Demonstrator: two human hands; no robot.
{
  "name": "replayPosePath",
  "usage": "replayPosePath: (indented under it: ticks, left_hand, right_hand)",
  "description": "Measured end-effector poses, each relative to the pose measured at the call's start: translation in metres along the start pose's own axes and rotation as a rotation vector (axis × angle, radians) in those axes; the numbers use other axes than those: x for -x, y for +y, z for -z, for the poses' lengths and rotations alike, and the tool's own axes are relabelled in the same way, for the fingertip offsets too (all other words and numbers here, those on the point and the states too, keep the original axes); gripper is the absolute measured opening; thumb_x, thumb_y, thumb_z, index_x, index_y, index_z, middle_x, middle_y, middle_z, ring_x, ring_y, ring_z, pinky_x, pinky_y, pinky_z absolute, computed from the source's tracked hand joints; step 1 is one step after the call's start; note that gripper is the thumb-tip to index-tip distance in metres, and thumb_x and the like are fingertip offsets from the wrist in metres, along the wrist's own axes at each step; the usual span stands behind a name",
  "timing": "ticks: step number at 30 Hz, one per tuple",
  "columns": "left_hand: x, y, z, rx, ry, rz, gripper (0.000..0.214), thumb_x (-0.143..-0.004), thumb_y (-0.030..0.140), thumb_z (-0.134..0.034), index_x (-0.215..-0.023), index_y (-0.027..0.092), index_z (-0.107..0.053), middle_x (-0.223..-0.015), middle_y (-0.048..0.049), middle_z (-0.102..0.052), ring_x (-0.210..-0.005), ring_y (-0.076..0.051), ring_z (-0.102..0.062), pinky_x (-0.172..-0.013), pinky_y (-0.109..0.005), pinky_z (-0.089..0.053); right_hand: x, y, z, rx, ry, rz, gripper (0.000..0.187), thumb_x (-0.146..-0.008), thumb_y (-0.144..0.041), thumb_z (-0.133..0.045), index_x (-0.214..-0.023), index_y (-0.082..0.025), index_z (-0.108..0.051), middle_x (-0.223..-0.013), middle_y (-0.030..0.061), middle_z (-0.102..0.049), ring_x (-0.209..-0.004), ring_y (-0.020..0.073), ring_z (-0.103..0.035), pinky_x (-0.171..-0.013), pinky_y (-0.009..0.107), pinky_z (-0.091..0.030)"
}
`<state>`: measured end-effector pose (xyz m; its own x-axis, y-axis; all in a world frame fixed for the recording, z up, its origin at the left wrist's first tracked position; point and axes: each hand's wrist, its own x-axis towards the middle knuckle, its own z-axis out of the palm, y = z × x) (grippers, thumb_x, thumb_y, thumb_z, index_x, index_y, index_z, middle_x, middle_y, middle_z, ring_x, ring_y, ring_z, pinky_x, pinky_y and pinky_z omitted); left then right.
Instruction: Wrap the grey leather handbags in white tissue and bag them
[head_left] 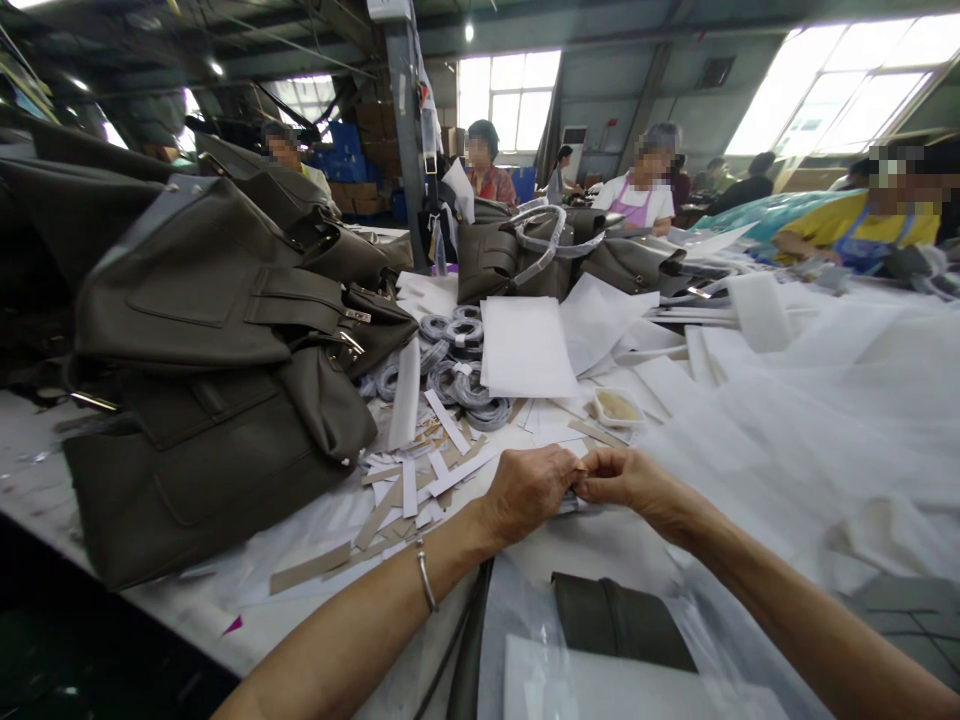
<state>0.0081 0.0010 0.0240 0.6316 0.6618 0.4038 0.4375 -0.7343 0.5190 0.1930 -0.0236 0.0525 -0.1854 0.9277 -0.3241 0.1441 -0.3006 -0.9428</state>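
My left hand (529, 490) and my right hand (624, 478) meet in the middle of the table, their fingertips pinched together. Whatever lies between the fingers is too small and too hidden to name. A greyish, shiny bit shows just under them. Below and nearer to me, a dark olive leather piece (619, 620) with a raised band lies among clear plastic film, beside a white sheet (555, 685). Just beyond my hands are a small white dish (618, 407) with yellowish contents and a stack of white foam sheets (527, 347).
Dark olive handbags (217, 400) pile up on the left. Wrapped coils (472, 390) and scattered paper and card strips (409, 488) lie left of my hands. White foam sheeting (810, 400) covers the right. Several co-workers sit beyond, near a post (407, 130).
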Motion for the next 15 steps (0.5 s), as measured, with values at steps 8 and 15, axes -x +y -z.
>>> replayPosePath:
  ticks: [8, 15]
  left_hand:
    - [0.010, 0.013, 0.013, 0.205, -0.062, 0.385, 0.042, -0.080, 0.055, -0.068, -0.101, 0.020, -0.060, -0.091, -0.0008, -0.067, -0.080, -0.018, -0.061, -0.068, -0.026, -0.042]
    - [0.019, 0.015, 0.012, 0.556, -0.207, 0.487, 0.030, -0.075, 0.043, -0.072, -0.090, 0.018, -0.063, -0.080, 0.0024, -0.063, -0.072, -0.014, -0.056, -0.060, -0.022, -0.037]
  right_hand:
    - [0.010, 0.008, -0.005, 0.058, 0.149, 0.034, 0.039, -0.052, -0.044, -0.087, -0.058, -0.017, -0.059, -0.057, -0.0023, -0.056, -0.055, 0.0101, -0.043, -0.053, 0.026, -0.032]
    - [0.019, 0.018, -0.006, 0.097, 0.135, 0.061, 0.036, -0.055, -0.044, -0.086, -0.061, -0.018, -0.062, -0.064, 0.0011, -0.063, -0.061, 0.0146, -0.054, -0.056, 0.028, -0.043]
